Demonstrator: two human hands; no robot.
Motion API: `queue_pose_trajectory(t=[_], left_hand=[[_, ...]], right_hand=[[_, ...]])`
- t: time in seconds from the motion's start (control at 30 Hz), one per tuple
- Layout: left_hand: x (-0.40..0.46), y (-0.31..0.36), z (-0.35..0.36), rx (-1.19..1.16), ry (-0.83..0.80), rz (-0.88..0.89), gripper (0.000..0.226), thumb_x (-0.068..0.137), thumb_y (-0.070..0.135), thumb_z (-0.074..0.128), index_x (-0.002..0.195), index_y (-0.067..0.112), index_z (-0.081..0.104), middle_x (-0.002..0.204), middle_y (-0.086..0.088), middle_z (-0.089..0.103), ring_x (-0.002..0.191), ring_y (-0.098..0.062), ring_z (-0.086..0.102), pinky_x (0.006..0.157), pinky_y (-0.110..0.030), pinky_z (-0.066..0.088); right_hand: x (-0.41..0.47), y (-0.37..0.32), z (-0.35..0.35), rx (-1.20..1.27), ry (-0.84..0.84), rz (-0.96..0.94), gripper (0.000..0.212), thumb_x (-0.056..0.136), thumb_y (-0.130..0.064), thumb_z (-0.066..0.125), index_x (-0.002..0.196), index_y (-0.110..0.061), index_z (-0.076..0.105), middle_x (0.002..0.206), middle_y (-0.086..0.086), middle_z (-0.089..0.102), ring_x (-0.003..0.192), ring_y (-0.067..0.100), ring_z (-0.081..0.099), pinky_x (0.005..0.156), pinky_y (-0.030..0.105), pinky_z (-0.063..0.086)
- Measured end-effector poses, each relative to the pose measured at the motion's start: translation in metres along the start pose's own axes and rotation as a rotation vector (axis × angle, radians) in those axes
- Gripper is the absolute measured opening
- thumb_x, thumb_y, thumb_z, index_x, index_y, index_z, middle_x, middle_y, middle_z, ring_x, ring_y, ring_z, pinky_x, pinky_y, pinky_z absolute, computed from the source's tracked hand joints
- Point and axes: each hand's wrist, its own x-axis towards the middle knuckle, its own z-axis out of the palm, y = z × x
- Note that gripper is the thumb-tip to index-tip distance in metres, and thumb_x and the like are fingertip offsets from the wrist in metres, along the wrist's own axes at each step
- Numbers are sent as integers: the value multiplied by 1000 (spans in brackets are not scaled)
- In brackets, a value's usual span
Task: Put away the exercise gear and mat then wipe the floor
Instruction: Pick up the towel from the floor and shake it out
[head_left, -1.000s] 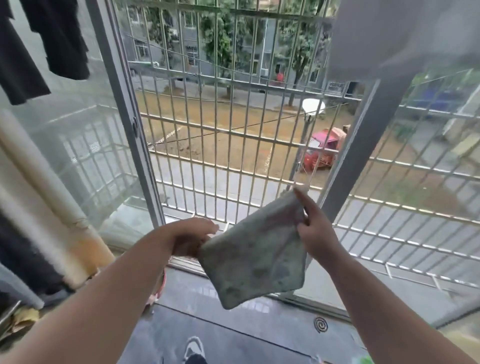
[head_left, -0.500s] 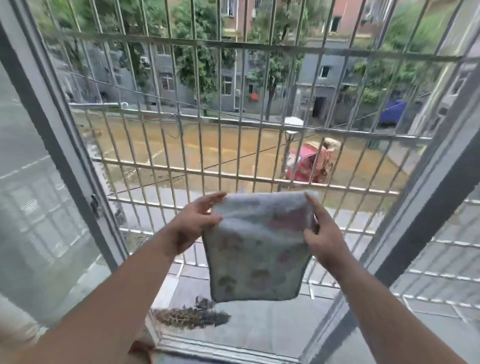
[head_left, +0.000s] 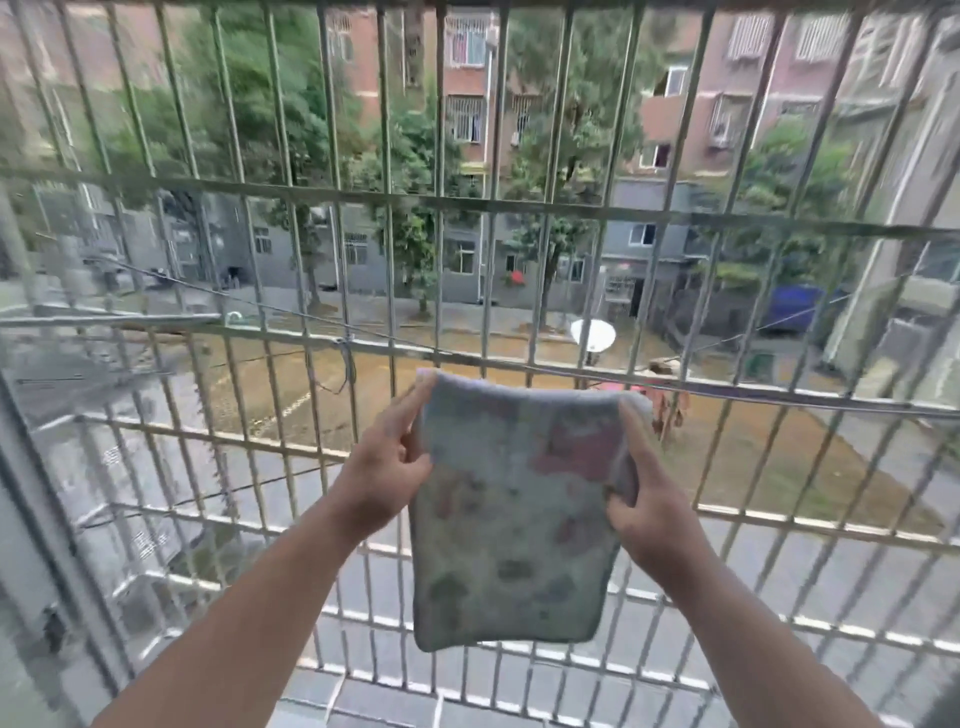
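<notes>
Courtyard: beyond both grips, far past the bars, lie a bare earth yard (head_left: 291, 384), trees and apartment blocks; none of it bears on the job.
Window grille: the metal grille (head_left: 467, 202) of upright bars and cross rails stands just beyond the grips, filling the whole view. One horizontal rail (head_left: 779, 400) runs level with the top of the held cloth, directly behind it.
Cloth: a small, pale, folded cloth (head_left: 511, 519) with faded pink and green blotches hangs flat between the two grips, its upper edge taut and its lower end dangling free below them. It looks soft and limp, so it will likely sag wherever it is let go.
Left grip: the left hand (head_left: 387, 467) pinches the cloth's upper left corner, thumb on the near side, fingers (head_left: 410, 410) stretched up along the edge.
Right grip: the right hand (head_left: 649, 493) pinches the right edge, fingers curled round behind the fabric.
Why held so: gripping both top corners spreads the cloth wide and keeps it square, judged as readying it to be draped over the rail or shaken out.
Stage: floor wiping seems the part in hand; whether the cloth is being fetched or hung to dry cannot be told.
Risk: gaps in the grille are wide, so a loose pinch could drop the cloth outside.
</notes>
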Motion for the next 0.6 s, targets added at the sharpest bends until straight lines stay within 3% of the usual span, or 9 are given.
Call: queue_pose_trajectory(t=[0.07,0.13,0.2,0.27,0.37,0.47,0.6], left_hand=[[30,-1,-1,48,7,117,89,82,-17,59,153,28,29,155,25,28,135,-23,46,98,-42,53],[60,-6,-4,53,25,176,90,82,-18,59,154,25,27,152,35,22,136,-29,42,97,-42,53],[90,-11,-9,76,48,214,87,83,-17,60,154,22,27,152,34,21,135,-33,42,96,-41,54],[119,-15,-15,151,56,240,87,83,-14,60,154,22,26,156,27,21,135,-35,40,98,-35,52],[162,-18,-22,217,22,246,87,82,-14,58,155,20,24,160,14,20,137,-24,38,97,-21,49],[200,-21,-25,272,-6,257,87,81,-15,55,155,15,22,161,5,19,142,-13,29,93,-6,40],[246,-33,-24,352,-55,247,85,82,-14,52,156,15,20,163,3,14,145,-10,20,90,4,31]], right_hand=[[35,5,-3,-11,36,-106,111,73,21,57,154,-43,19,161,-17,21,149,5,19,121,38,25],[70,11,-6,-41,70,-177,113,72,19,63,155,-42,17,162,-19,17,149,3,17,119,25,24],[101,12,-9,-84,106,-173,115,70,19,61,154,-45,17,162,-17,18,147,0,21,111,11,27],[126,12,-9,-121,112,-170,108,73,17,60,156,-36,18,163,-14,18,143,-10,18,105,2,23],[160,15,-6,-175,136,-183,98,76,18,58,157,-23,21,162,-8,18,133,-28,8,100,-5,16],[189,19,-3,-200,125,-127,99,77,14,56,157,-30,18,162,-14,16,133,-25,12,99,-4,18],[218,31,6,-229,120,28,101,77,6,53,156,-43,11,163,-19,11,134,3,31,99,23,37]])
